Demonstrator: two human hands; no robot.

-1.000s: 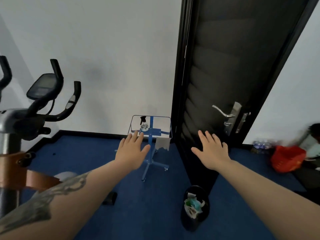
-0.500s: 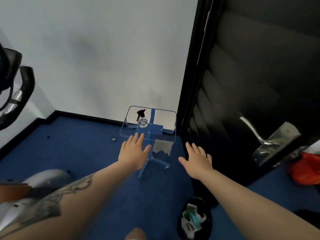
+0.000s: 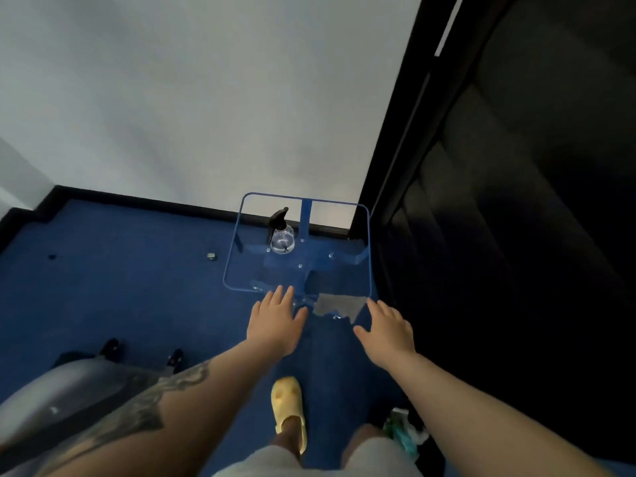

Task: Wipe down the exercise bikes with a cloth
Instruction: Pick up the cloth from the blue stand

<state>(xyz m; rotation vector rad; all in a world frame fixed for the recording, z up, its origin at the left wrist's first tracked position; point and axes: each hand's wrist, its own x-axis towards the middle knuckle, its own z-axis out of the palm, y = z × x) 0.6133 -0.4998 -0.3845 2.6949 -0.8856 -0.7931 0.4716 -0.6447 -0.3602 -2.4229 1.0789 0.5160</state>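
A grey cloth [image 3: 339, 304] hangs over the near edge of a small glass-topped table [image 3: 369, 256] with a blue frame. A clear spray bottle [image 3: 282, 235] with a black trigger stands on the table's far left part. My left hand [image 3: 275, 320] is stretched out flat, fingers straight, at the table's near edge, holding nothing. My right hand [image 3: 389, 330] is spread open just right of the cloth, a little short of it. The grey body of an exercise bike [image 3: 69, 390] shows at the lower left; its handlebars are out of view.
A black door [image 3: 516, 201] stands right of the table. A white wall with a black skirting board runs behind it. A black bin [image 3: 402, 432] with rubbish sits by my right leg. Blue carpet [image 3: 137, 287] covers the floor, and my foot in a yellow slipper [image 3: 287, 404] steps forward.
I have walked closer to the glass table and look further down. The bike's handlebars left the view. Both hands stayed open and came nearer the table's near edge and the cloth.
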